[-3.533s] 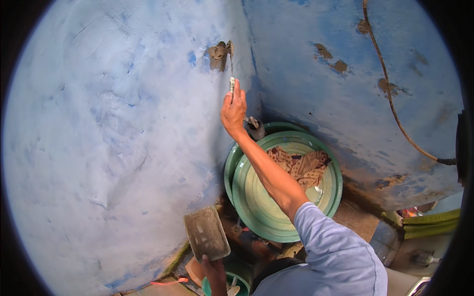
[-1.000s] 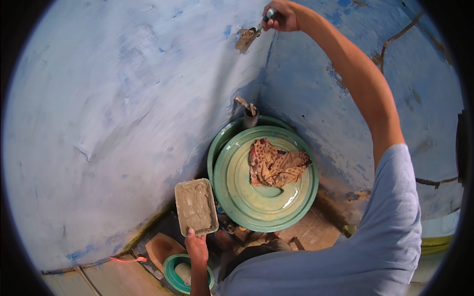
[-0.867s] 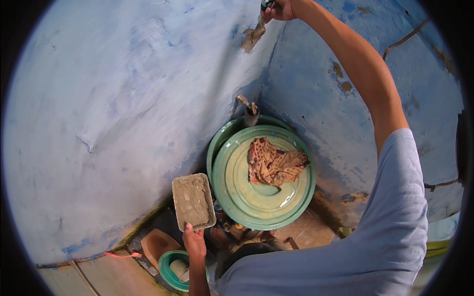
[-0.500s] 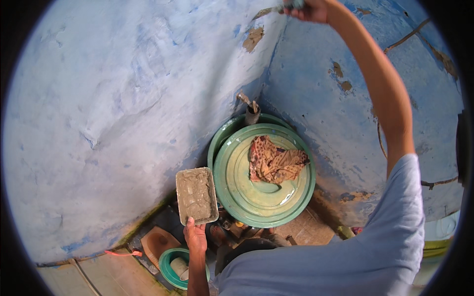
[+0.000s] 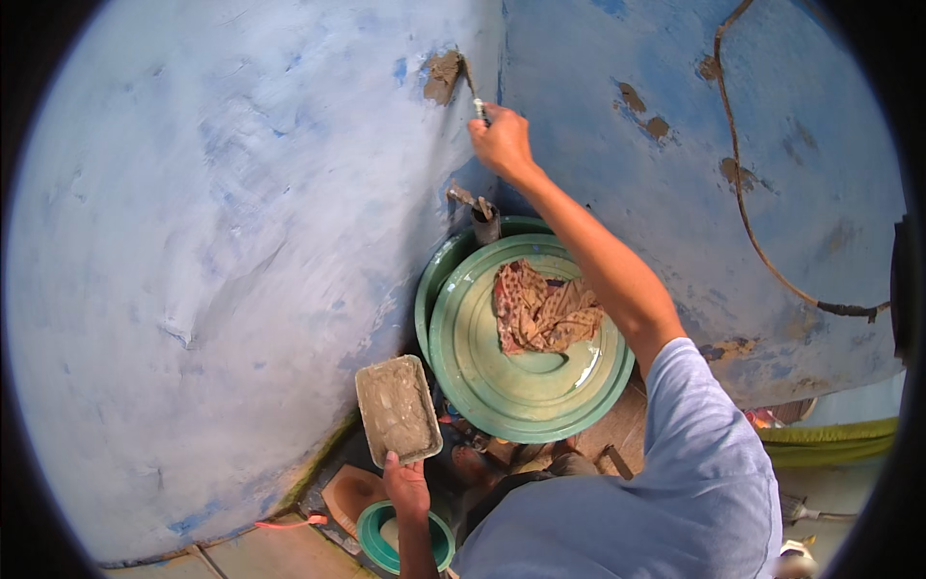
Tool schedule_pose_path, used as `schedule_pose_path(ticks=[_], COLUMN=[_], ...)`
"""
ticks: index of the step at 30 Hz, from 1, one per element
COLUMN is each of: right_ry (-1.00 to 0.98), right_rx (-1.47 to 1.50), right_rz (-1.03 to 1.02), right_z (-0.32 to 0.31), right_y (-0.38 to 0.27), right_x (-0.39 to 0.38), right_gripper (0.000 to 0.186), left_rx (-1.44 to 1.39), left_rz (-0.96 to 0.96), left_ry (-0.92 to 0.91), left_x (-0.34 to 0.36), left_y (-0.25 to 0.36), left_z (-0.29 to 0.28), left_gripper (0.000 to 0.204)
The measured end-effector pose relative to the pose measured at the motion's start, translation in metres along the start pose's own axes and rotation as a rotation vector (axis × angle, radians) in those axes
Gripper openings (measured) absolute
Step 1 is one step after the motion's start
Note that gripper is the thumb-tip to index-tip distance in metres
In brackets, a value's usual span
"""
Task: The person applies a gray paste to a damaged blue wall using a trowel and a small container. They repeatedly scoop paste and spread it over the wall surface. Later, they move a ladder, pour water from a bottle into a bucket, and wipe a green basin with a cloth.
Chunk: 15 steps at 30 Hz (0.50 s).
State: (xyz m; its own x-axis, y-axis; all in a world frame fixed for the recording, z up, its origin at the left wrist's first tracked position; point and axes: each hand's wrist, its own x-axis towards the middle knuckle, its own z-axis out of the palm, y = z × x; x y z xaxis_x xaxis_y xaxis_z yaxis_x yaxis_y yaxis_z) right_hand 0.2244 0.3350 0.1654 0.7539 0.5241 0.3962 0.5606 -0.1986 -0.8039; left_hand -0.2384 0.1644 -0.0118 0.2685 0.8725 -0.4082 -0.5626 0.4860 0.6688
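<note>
My right hand [image 5: 503, 138] is raised near the wall corner, closed round the handle of a trowel [image 5: 471, 81]. The trowel's blade lies along the right edge of a brown mortar patch [image 5: 442, 77] on the blue left wall. Low on the left, my left hand [image 5: 407, 484] grips the near end of a rectangular tray [image 5: 363, 394] of wet grey-brown mortar [image 5: 396, 410]. The tray's left side is close to the wall.
A round green lid [image 5: 463, 386] covers a large tub in the corner, with a crumpled patterned cloth [image 5: 542, 307] on it. Behind stands a tap and pipe [image 5: 485, 224]. A green basin [image 5: 446, 542] sits by my left forearm. A cable [image 5: 737, 183] hangs along the right wall.
My right hand has come down from the top with the trowel, whose blade is now at the mortar patch. The view has shifted; my left hand still holds the tray.
</note>
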Motion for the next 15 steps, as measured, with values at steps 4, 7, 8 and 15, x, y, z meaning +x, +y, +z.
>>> schedule_pose_path(ticks=[4,7,8,15], right_ry=[0.005,-0.035,-0.02,0.054], right_rx=[-0.02,-0.011,0.017,0.022], right_rz=[-0.116,-0.112,-0.125,-0.111], right_z=[0.011,0.001,-0.004,-0.006], right_y=[-0.011,-0.011,-0.01,-0.015], right_x=[-0.023,-0.044,-0.047,-0.03], right_gripper=[0.045,0.046,0.046,0.044], left_rx=[-0.007,-0.011,0.004,0.011], left_rz=[-0.002,-0.007,-0.02,-0.028], left_ry=[-0.047,-0.047,-0.035,-0.066], left_x=[0.0,0.0,0.0,0.0], left_y=[-0.004,-0.007,-0.008,-0.008], left_z=[0.001,0.004,0.005,0.003], left_gripper=[0.058,0.063,0.063,0.061])
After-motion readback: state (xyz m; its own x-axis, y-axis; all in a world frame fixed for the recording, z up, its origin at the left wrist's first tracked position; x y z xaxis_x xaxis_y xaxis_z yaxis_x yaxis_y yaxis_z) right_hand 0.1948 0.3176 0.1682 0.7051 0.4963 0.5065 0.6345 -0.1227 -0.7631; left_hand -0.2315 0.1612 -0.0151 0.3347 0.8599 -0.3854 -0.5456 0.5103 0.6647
